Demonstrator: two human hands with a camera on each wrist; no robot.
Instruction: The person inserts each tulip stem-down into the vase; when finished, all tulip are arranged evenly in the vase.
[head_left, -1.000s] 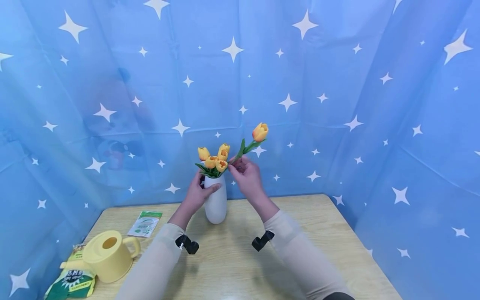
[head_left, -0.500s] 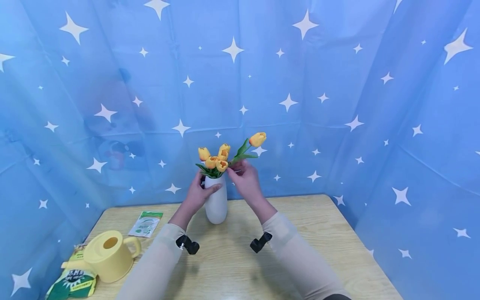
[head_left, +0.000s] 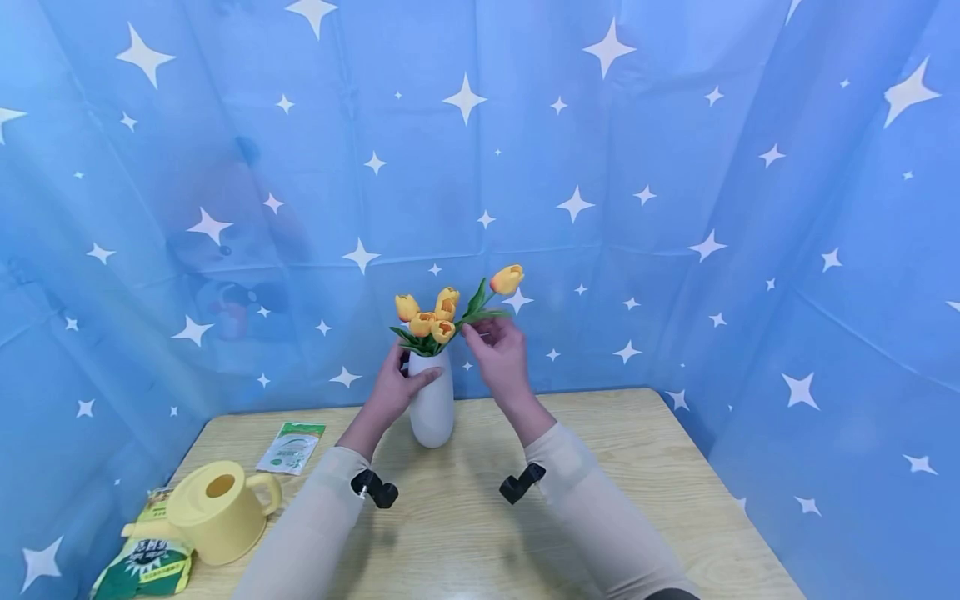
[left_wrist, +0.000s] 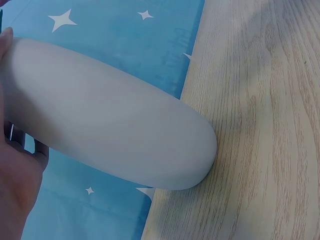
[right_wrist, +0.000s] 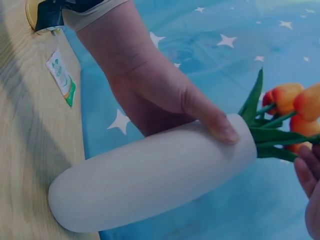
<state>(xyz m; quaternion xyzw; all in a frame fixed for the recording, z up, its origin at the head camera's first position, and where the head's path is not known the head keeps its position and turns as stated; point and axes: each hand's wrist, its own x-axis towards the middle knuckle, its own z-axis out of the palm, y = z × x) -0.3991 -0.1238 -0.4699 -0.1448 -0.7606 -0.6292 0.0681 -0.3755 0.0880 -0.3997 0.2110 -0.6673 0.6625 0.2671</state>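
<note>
My left hand (head_left: 393, 387) grips a white vase (head_left: 432, 408) near its neck, thumb across the front. The vase stands upright on the wooden table. Several yellow-orange tulips (head_left: 423, 323) with green leaves stick out of its mouth. On the right side of the vase mouth, my right hand (head_left: 501, 357) pinches the stem of another tulip (head_left: 507, 280), which leans to the right. Its lower stem reaches in among the other flowers. In the right wrist view only part of the right hand (right_wrist: 312, 187) shows, at the stems by the edge. The left wrist view shows mostly the vase (left_wrist: 115, 115).
A yellow watering can (head_left: 225, 521) stands at the left of the table, beside a green and yellow bag (head_left: 146, 567). A small green and white packet (head_left: 291, 448) lies behind it. A blue curtain with white stars (head_left: 525, 150) hangs close behind the table.
My right hand has brought the leaning tulip lower and a little left, closer to the others. Its stem now reaches toward the vase mouth. The left hand and the vase stay put.
</note>
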